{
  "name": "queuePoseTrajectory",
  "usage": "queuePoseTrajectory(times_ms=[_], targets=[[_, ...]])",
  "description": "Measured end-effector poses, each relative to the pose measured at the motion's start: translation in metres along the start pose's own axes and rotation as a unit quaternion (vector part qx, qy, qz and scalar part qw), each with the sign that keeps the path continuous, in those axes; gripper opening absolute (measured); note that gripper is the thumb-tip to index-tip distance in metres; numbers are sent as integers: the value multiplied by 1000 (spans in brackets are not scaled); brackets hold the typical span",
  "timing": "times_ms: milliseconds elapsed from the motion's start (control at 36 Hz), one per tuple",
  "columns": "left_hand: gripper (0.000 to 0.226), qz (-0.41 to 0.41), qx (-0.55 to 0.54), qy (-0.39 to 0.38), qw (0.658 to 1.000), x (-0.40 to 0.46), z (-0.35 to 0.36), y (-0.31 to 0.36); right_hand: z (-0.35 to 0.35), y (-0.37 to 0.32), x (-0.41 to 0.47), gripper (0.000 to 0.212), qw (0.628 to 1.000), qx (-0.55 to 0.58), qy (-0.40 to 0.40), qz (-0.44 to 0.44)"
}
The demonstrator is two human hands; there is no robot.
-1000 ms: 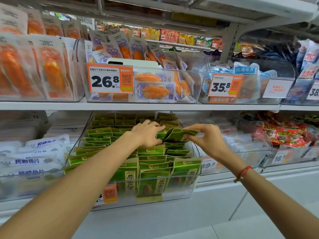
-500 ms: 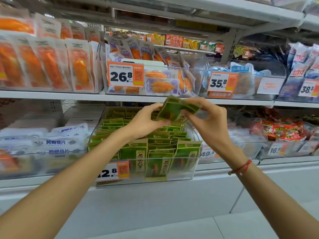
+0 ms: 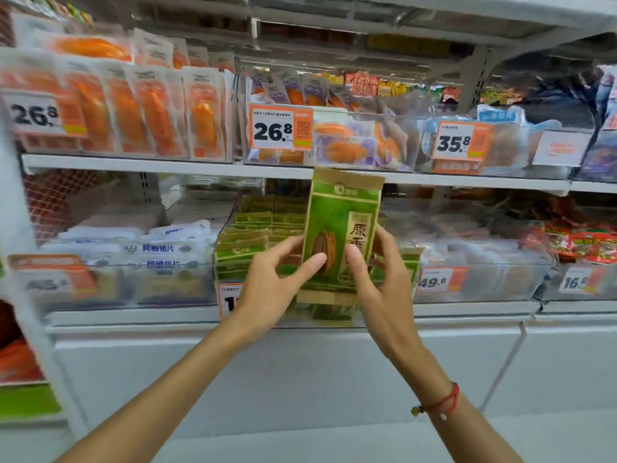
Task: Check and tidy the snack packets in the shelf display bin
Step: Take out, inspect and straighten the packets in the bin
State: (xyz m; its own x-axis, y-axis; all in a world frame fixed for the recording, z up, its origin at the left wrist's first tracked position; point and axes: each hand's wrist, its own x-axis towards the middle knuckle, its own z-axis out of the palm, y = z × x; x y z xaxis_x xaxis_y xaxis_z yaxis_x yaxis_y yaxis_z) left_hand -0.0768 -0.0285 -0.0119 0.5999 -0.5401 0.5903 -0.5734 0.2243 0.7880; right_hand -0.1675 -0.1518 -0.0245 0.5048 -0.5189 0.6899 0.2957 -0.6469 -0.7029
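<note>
A green and tan snack packet [image 3: 337, 222] with a nut picture stands upright in front of the shelf, held between both hands. My left hand [image 3: 270, 279] pinches its lower left edge with thumb in front and fingers behind. My right hand [image 3: 377, 279] grips its lower right side the same way. Behind it sits the clear display bin [image 3: 220, 262] on the lower shelf, filled with several rows of the same green packets [image 3: 247, 235]. The bin's front and its price tag are partly hidden by my hands.
White fish-slice packets [image 3: 160, 252] fill the bin to the left, pale packets with a 49.8 tag [image 3: 437, 280] the bin to the right. The upper shelf [image 3: 133, 162] carries orange packets and bins with price tags 26.8 [image 3: 278, 128] and 35.8. Red packets [image 3: 581, 242] lie far right.
The packet has been lifted out of the bin and turned from lying flat to upright, facing me. Both hands came up and nearer with it. The view has shifted closer.
</note>
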Motion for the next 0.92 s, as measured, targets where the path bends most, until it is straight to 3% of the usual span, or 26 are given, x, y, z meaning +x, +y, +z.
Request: queuePoseTrajectory(times_ms=[83,222,306,444,583,722,917], targets=[[25,-34,-23,12,999,-15,-4,-14,5,6,-6,48,999,13,-35,38],[24,-72,-41,5,997,-26,-10,-23,5,8,-2,26,989,96,-58,100],[21,-133,-71,-13,989,-33,-11,-30,4,12,-6,27,984,117,-54,124],[28,-216,-92,-18,972,-36,-11,-39,0,21,-11,12,973,139,-71,172],[42,-232,-90,-29,968,-35,-13,-38,-1,20,-9,13,973,132,-48,180],[19,-241,-64,-68,966,-36,-11,-37,-6,19,-7,12,977,114,-7,180],[20,-200,-52,-36,978,-38,-7,-35,-12,18,-7,10,969,122,-46,209]])
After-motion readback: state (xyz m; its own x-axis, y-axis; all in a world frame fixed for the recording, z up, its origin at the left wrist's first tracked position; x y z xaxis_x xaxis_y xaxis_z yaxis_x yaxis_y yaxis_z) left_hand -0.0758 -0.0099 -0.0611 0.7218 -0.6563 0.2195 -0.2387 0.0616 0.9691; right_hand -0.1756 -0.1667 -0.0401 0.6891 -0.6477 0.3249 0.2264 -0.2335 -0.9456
